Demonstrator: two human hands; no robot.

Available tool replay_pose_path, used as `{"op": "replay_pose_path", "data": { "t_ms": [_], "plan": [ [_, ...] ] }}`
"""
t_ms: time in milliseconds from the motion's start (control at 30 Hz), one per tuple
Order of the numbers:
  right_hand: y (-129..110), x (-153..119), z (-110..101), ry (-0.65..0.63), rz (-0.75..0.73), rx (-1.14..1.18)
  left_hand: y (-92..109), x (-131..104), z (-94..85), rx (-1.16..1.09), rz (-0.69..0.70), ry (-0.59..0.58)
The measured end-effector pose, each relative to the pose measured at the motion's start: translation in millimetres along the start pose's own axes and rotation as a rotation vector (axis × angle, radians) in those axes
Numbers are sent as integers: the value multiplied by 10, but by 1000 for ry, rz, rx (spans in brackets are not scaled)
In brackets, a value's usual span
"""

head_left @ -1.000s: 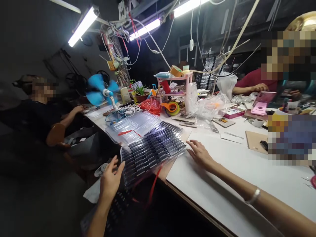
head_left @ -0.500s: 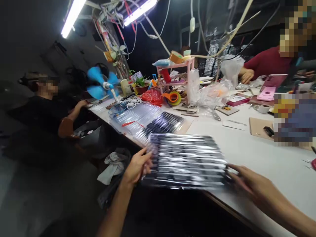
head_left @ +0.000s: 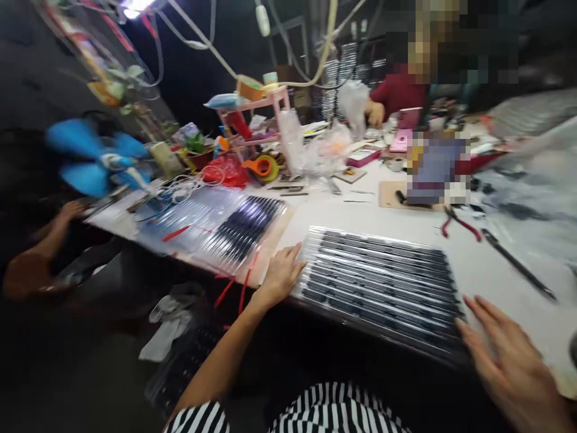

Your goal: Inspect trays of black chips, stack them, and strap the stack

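A clear plastic tray (head_left: 378, 288) with rows of slim dark pieces in ridged slots lies on the white table (head_left: 333, 210), at the front edge. My left hand (head_left: 283, 275) holds its left edge, the fingers bent over the rim. Beside the right edge is my right hand (head_left: 509, 355), its fingers stretched out and apart, the fingertips close to or just touching the tray. To the left lie more ridged plastic trays (head_left: 180, 222), partly filled with dark pieces (head_left: 247, 225). Motion blur hides what the dark pieces are.
Pliers with red handles (head_left: 462, 225) and a dark pen-like tool (head_left: 518, 264) lie to the right. A blue fan (head_left: 108, 159), a red plastic bag (head_left: 225, 172) and a pink shelf (head_left: 256, 105) stand farther back. A co-worker in a red sleeve (head_left: 399, 90) sits across.
The tray has come down from above the table edge onto the tabletop. My right hand's fingers have spread from its edge. The camera view has swung right.
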State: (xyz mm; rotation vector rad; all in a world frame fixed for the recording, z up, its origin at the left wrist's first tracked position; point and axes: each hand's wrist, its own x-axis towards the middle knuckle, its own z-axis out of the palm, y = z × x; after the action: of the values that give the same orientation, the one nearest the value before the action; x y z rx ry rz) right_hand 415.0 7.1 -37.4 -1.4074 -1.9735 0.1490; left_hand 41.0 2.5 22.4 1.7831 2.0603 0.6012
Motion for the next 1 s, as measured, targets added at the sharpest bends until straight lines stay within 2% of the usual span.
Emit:
{"op": "replay_pose_path", "data": {
  "t_ms": [100,200,367,500,567,667,767,867,933,1000],
  "plan": [
    [-203,70,99,-20,30,-51,-119,-33,148,-27,60,33],
    [-325,161,167,-40,107,-1,-162,-70,231,-175,43,104],
    [-429,215,83,-17,335,195,-23,-114,126,-450,-30,142],
    [-437,211,-27,-10,365,270,24,-124,75,-328,-7,158],
    [-362,197,-82,-10,352,240,31,-115,113,-214,18,104],
    [-179,162,-178,-1,376,165,88,-94,205,-95,137,28],
    [-100,154,-276,8,422,128,197,-82,263,-98,199,35],
    [-269,214,-366,48,405,214,281,-108,228,-366,92,152],
    [-452,290,-409,68,345,379,246,-156,119,-579,2,362],
    [-583,373,-423,91,264,538,70,-218,-76,-649,-77,646]
  ]
}}
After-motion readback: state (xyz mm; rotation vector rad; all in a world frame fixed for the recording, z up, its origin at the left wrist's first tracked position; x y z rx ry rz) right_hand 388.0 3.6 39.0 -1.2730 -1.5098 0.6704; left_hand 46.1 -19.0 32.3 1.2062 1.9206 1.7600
